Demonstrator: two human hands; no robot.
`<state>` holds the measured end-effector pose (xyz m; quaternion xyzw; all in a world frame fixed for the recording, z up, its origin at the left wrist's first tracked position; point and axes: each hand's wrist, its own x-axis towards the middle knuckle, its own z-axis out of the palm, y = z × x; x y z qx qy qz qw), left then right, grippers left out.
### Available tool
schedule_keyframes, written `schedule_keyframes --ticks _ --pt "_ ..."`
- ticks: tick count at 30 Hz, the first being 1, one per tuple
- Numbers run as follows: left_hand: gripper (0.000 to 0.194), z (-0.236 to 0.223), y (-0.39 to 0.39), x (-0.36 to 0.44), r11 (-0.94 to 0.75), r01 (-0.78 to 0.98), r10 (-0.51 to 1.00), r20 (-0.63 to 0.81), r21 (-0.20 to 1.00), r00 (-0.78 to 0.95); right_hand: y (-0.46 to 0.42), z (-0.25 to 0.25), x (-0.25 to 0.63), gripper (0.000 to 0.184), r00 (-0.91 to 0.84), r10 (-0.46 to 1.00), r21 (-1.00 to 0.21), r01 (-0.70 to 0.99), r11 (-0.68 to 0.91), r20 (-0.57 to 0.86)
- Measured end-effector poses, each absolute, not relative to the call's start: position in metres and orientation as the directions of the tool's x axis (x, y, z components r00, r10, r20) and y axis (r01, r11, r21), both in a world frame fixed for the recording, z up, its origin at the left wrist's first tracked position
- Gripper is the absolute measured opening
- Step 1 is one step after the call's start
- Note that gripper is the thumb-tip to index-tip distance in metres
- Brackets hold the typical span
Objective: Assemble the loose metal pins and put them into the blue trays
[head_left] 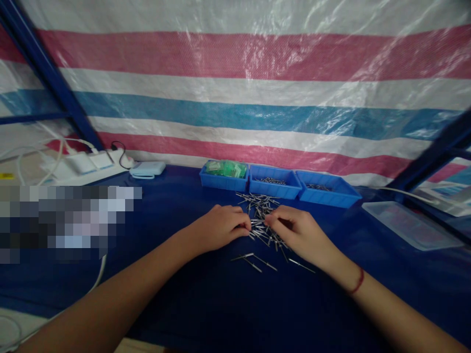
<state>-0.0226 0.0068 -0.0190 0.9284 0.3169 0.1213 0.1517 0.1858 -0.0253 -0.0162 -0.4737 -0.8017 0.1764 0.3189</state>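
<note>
A loose pile of silver blind rivets (262,208) with thin pins lies on the blue table, in front of the blue bins. At the pile's left edge is my left hand (224,226), its thumb and forefinger closed around rivet ends that point right. My right hand (294,229) reaches in from the other side, fingertips pinched among the rivets; whatever is between them is hidden. Several single rivets (253,264) lie apart, nearer to me. One more rivet (301,265) rests below my right hand.
Behind the pile stand a blue bin (224,182) with green packets and two blue bins (275,189) (329,197) holding rivets. A clear plastic lid or tray (408,228) lies right. Left are a power strip (91,169), cables and a light-blue box (147,169).
</note>
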Motion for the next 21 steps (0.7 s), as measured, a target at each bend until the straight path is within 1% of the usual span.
schedule_keyframes --ticks 1,3,7,9,11,16,21 --pt "0.011 -0.02 0.007 -0.023 -0.75 0.56 0.632 0.13 0.353 0.764 -0.027 -0.016 0.185 0.033 -0.38 0.854 -0.538 0.664 0.519 0.355" --pt "0.009 -0.021 0.007 -0.023 -0.743 0.566 0.641 0.135 0.356 0.756 -0.029 -0.016 0.183 0.033 -0.42 0.838 -0.488 0.682 0.545 0.349" --pt "0.015 -0.02 0.007 -0.022 -0.747 0.532 0.628 0.161 0.398 0.761 -0.03 -0.016 0.182 0.028 -0.439 0.836 -0.476 0.688 0.548 0.329" --pt "0.018 -0.018 0.007 -0.022 -0.746 0.509 0.627 0.196 0.429 0.754 -0.03 -0.017 0.182 0.019 -0.444 0.83 -0.488 0.672 0.557 0.337" --pt "0.02 -0.015 0.006 -0.02 -0.734 0.482 0.638 0.242 0.479 0.731 -0.03 -0.017 0.181 0.012 -0.46 0.811 -0.498 0.64 0.585 0.361" --pt "0.022 -0.01 -0.001 -0.015 -0.635 0.391 0.706 0.293 0.666 0.645 -0.032 -0.017 0.179 0.015 -0.504 0.764 -0.492 0.585 0.645 0.402" --pt "0.025 -0.01 -0.005 -0.009 -0.529 0.309 0.783 0.313 0.791 0.538 -0.033 -0.016 0.177 0.015 -0.455 0.78 -0.543 0.56 0.626 0.43"
